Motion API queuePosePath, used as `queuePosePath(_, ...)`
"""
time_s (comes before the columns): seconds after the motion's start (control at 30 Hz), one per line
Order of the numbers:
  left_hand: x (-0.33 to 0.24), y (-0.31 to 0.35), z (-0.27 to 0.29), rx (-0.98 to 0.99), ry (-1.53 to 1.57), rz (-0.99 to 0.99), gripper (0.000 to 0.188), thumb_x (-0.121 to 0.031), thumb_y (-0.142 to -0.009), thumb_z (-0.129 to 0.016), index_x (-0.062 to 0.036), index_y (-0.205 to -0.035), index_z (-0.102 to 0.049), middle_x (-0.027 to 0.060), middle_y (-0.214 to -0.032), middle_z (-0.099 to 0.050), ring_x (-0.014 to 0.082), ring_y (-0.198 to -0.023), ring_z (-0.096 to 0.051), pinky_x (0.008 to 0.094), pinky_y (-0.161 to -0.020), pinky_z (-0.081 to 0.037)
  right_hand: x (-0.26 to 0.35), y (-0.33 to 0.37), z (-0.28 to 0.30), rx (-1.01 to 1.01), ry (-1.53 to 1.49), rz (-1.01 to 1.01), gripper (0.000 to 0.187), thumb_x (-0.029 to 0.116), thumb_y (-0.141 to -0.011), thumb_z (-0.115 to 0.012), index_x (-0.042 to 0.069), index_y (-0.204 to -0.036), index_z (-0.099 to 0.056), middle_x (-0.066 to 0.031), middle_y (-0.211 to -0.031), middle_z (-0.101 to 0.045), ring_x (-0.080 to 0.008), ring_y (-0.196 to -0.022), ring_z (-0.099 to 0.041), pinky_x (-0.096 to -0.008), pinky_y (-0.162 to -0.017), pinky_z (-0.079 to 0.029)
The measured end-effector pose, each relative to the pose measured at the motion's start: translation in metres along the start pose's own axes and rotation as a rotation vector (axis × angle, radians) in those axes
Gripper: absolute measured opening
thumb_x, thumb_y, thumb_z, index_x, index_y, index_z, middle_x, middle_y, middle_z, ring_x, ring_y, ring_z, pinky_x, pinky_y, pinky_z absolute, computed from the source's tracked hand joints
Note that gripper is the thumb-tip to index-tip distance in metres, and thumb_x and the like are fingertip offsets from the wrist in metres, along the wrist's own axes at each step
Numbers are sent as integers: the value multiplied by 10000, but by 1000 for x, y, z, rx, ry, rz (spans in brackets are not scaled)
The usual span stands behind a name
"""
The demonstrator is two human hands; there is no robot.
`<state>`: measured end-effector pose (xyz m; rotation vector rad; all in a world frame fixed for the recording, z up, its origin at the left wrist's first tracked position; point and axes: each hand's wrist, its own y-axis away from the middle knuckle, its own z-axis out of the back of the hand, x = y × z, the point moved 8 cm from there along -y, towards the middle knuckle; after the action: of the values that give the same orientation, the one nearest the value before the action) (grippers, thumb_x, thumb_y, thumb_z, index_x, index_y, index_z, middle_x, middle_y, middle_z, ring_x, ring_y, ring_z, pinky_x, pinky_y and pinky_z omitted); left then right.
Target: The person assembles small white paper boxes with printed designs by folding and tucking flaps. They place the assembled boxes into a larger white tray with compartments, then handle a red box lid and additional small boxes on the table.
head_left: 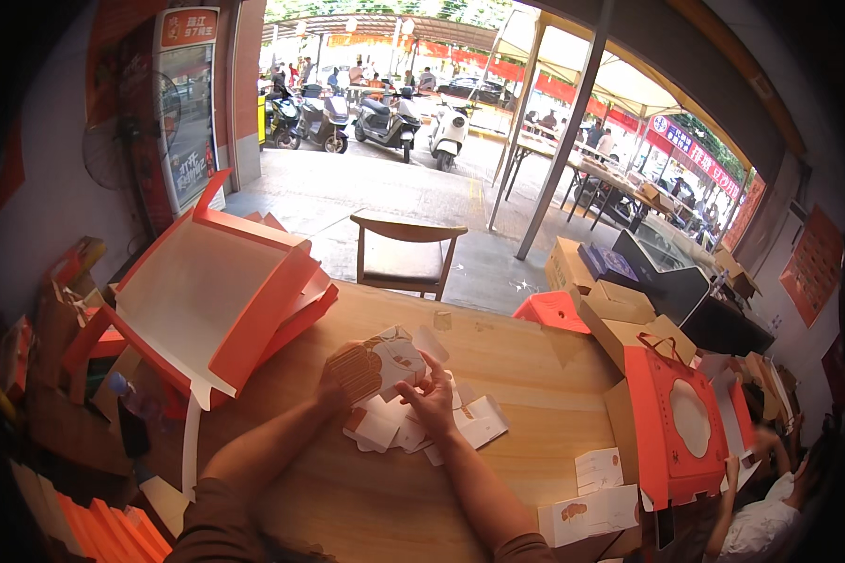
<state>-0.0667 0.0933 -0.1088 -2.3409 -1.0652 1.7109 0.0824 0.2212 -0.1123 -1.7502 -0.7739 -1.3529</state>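
Over the middle of the wooden table [535, 375], my left hand [331, 387] is closed around a small white paper carton [400, 357] with a brown, lined side. My right hand [432, 402] is at the carton's right edge, thumb and fingers bent and close together against it. Whether the fingers pinch a flap is hard to see. Beneath both hands lies a loose pile of flat white carton pieces [483, 422], partly hidden by my right wrist.
At left stands a large open red box [211, 291] with a white inside. More white cartons [587, 514] lie at the near right, beside a red gift box [671, 422] with a round window. Another person [770, 516] is at far right. A chair [408, 253] stands across the table.
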Motion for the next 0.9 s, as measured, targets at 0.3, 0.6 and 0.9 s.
queuePosePath(0.3, 6, -2, -12, 106, 254, 135, 444, -205, -975, -728, 1, -1349, -608, 164, -1291, -693, 263, -1205, -685, 405, -983, -600, 5, 2, -3, -23, -220, 17, 682, -10, -900, -825, 67, -1395, -362, -154, -1248, -653, -238, -1118, -708, -381, -948, -625)
queuePosePath(0.6, 13, -1, -5, 138, 347, 262, 469, -268, -976, -715, 5, -1345, -621, 183, -1295, -695, 292, -1197, -690, 432, -998, -591, 9, 0, 0, -40, -192, 60, 595, -51, -881, -825, 83, -1260, -387, -137, -1223, -636, -248, -1139, -699, -398, -969, -628)
queuePosePath(0.9, 25, 7, 10, 62, 581, 355, 504, -332, -976, -701, 10, -1340, -634, 202, -1299, -697, 320, -1189, -695, 459, -1013, -581, 19, 4, 1, -188, -207, 63, 581, -29, -910, -805, 81, -1333, -422, -129, -1239, -613, -223, -1105, -694, -355, -895, -647)
